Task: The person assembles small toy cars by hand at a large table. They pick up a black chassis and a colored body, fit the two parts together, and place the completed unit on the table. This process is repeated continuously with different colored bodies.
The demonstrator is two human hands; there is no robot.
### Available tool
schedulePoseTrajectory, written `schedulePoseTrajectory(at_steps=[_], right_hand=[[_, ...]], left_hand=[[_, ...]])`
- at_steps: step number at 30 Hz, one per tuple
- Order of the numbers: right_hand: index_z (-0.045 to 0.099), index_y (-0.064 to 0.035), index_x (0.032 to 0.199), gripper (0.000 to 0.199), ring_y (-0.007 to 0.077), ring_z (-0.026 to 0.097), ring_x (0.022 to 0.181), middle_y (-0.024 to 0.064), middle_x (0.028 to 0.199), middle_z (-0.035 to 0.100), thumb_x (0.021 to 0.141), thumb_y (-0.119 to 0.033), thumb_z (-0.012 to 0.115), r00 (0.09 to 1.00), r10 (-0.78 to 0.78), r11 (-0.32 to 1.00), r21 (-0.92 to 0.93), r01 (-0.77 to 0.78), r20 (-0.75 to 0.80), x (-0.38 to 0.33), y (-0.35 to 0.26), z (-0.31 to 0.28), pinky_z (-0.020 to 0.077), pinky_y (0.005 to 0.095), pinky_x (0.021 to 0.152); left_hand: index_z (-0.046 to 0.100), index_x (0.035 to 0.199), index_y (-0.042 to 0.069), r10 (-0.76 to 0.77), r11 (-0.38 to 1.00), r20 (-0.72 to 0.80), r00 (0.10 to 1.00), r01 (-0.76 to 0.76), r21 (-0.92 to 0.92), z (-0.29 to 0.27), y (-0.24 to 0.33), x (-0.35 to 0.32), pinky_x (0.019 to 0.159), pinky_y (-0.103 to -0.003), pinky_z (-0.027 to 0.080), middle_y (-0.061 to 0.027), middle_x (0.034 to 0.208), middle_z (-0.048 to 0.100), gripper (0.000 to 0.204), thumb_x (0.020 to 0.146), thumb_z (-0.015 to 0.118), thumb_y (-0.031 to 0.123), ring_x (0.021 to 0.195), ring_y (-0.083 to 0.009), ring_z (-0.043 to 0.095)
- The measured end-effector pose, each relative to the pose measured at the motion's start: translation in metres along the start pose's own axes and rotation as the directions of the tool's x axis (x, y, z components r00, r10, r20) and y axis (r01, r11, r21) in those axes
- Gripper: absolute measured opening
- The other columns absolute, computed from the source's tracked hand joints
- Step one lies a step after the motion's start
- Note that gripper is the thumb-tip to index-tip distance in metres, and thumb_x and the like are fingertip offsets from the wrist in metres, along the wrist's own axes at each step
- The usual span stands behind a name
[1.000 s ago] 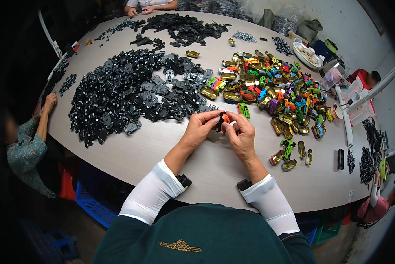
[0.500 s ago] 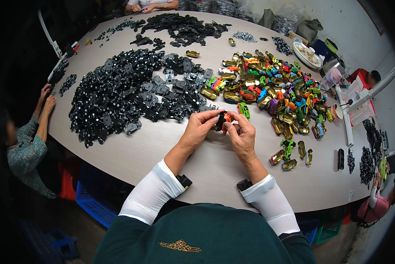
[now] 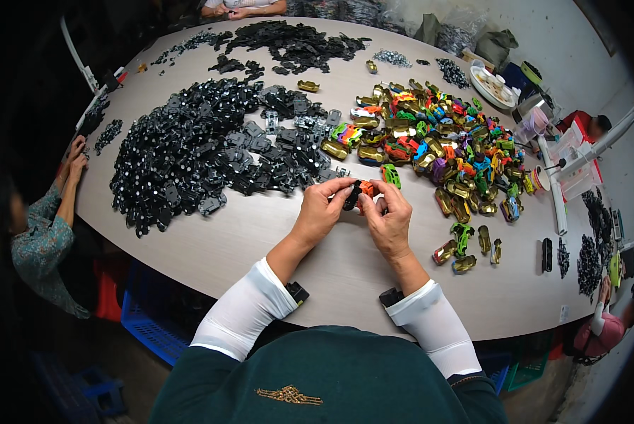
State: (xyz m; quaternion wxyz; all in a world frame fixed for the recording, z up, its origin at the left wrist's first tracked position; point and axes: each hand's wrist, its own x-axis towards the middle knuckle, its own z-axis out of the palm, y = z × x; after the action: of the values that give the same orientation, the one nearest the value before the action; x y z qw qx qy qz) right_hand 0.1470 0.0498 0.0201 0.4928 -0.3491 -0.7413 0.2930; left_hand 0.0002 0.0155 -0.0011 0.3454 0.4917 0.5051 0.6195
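Just in front of the heap of coloured toy car bodies point(image 3: 437, 152), the left hand point(image 3: 322, 210) and right hand point(image 3: 387, 219) both pinch an orange toy car body point(image 3: 367, 188) against a black chassis piece point(image 3: 351, 196), apparently mid-fit; pressing them flush seems to come next

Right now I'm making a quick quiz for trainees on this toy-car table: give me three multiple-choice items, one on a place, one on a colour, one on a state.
1. Where does the pile of black parts lie from the person's hands?
A. To their left
B. To their right
C. Under the table

2. What colour is the small piece held next to the black part?
A. White
B. Orange
C. Blue

3. How are the left hand and right hand?
A. Flat on the table
B. Apart, both empty
C. Together, both pinching the pieces

Answers: 1 A, the black heap spreads left of the hands. 2 B, orange shows between the fingertips. 3 C, both hands meet around the pieces above the table.
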Motion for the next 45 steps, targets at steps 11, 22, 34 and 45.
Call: schedulePoseTrajectory(at_steps=[11, 22, 34, 45], right_hand=[[0.063, 0.0036, 0.103, 0.024, 0.0057, 0.045, 0.05, 0.006, 0.077, 0.057, 0.081, -0.005, 0.069, 0.998, 0.055, 0.993, 0.102, -0.059, 0.039, -0.001, 0.007, 0.002, 0.0364, 0.0245, 0.045], [0.055, -0.009, 0.079, 0.015, 0.002, 0.036, 0.043, -0.0046, 0.061, 0.049, 0.088, -0.018, 0.063, 0.578, 0.692, 0.195, 0.659, -0.727, 0.432, 0.01, 0.023, -0.019, 0.0243, 0.0186, 0.034], [0.059, -0.003, 0.093, 0.032, 0.006, 0.039, 0.045, -0.0011, 0.066, 0.051, 0.098, -0.034, 0.052, 0.546, 0.661, 0.265, 0.52, -0.812, 0.515, 0.003, 0.009, -0.012, 0.0271, 0.0207, 0.036], [0.059, -0.0153, 0.125, 0.036, 0.0227, 0.067, 0.071, 0.0095, 0.087, 0.06, 0.089, -0.009, 0.06, 0.981, -0.125, 0.97, -0.188, 0.152, 0.15, 0.002, 0.0, -0.006, 0.0525, 0.0335, 0.059]], left_hand=[[0.068, 0.108, -0.001, 0.081, 0.995, 0.114, 0.99, -0.088, 0.055, -0.004, 0.009, 0.0, 0.074, -0.023, 0.051, -0.0052, 0.096, 0.07, 0.022, 0.089, 0.059, 0.001, 0.082, -0.0088, 0.062], [0.064, 0.116, 0.004, 0.106, 0.989, 0.356, 0.928, -0.135, 0.06, -0.003, 0.021, -0.005, 0.078, -0.025, 0.051, -0.0057, 0.103, 0.059, 0.041, 0.076, 0.072, 0.0, 0.086, -0.0125, 0.058], [0.061, 0.117, 0.003, 0.18, 0.939, 0.252, 0.951, -0.243, 0.244, -0.003, 0.024, -0.003, 0.083, -0.029, 0.053, -0.0129, 0.11, 0.066, 0.04, 0.079, 0.065, -0.003, 0.095, -0.0218, 0.067], [0.056, 0.123, -0.004, -0.054, 0.977, 0.214, 0.975, 0.096, -0.189, -0.008, 0.015, 0.002, 0.086, -0.026, 0.051, -0.0084, 0.106, 0.066, 0.033, 0.09, 0.057, 0.0, 0.094, -0.013, 0.063]])
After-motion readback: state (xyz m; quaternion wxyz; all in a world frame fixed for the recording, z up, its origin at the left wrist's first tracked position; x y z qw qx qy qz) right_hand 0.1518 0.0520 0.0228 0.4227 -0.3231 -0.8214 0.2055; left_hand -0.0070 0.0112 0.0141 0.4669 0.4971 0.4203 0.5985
